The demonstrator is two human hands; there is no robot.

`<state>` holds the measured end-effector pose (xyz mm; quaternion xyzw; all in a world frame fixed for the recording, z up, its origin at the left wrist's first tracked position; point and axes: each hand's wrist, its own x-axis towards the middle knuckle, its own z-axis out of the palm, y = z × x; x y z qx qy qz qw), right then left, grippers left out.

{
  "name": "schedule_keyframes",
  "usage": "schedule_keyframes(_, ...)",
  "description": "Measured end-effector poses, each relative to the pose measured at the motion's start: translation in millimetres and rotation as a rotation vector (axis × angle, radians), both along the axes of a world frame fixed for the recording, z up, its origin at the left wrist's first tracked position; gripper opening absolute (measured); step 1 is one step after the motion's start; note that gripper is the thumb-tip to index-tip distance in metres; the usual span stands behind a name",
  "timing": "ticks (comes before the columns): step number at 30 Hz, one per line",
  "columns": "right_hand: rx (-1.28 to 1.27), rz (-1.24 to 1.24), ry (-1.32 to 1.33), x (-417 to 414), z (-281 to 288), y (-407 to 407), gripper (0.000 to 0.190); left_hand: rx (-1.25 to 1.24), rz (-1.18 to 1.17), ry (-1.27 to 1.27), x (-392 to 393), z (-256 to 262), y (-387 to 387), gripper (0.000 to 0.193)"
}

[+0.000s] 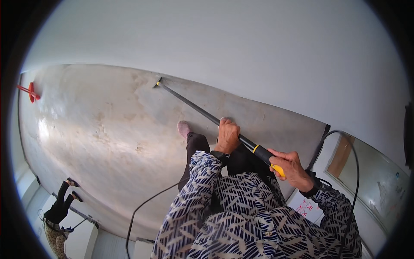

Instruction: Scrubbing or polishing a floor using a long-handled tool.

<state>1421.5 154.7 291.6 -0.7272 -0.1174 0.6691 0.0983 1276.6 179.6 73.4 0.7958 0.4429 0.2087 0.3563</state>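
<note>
A long-handled floor scraper (197, 107) with a black pole and a yellow-and-black grip runs diagonally from my hands to the foot of the white wall. Its flat head rests on the stained concrete floor (129, 113) near the wall's edge. Partway along the pole, my left hand (228, 136) is closed around the shaft. At the upper end, my right hand (289, 168) holds the grip. One pink shoe (184, 129) shows on the floor beside the pole; the other is mostly hidden behind my left hand.
The white wall (226, 48) borders the floor. A red object with a handle (31, 92) stands at the far left. Another person (59, 210) is at lower left, holding a thin tool. Black cables (357, 162) loop beside my arms. A framed glass panel (372, 178) is at right.
</note>
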Motion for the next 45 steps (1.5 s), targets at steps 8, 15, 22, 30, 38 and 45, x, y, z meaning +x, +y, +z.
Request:
schedule_keyframes(8,-0.092,-0.008,-0.047,14,21,3,0.045,-0.034,0.066,-0.070,18,16,-14,0.007)
schedule_keyframes(15,-0.082,-0.074,0.026,-15,-15,-1,0.045,-0.043,-0.094,0.054,-21,-10,7,0.011)
schedule_keyframes(22,-0.006,0.011,0.014,5,19,17,0.044,-0.037,0.016,-0.023,7,11,11,0.007)
schedule_keyframes(30,-0.115,-0.038,-0.084,24,54,-4,0.040,-0.034,-0.063,-0.058,39,44,-20,0.004)
schedule_keyframes(38,-0.116,-0.090,-0.019,9,26,-14,0.046,-0.089,-0.143,-0.045,14,19,-2,0.006)
schedule_keyframes(45,-0.189,-0.039,-0.081,25,34,-31,0.044,-0.073,-0.116,-0.058,32,30,-40,0.006)
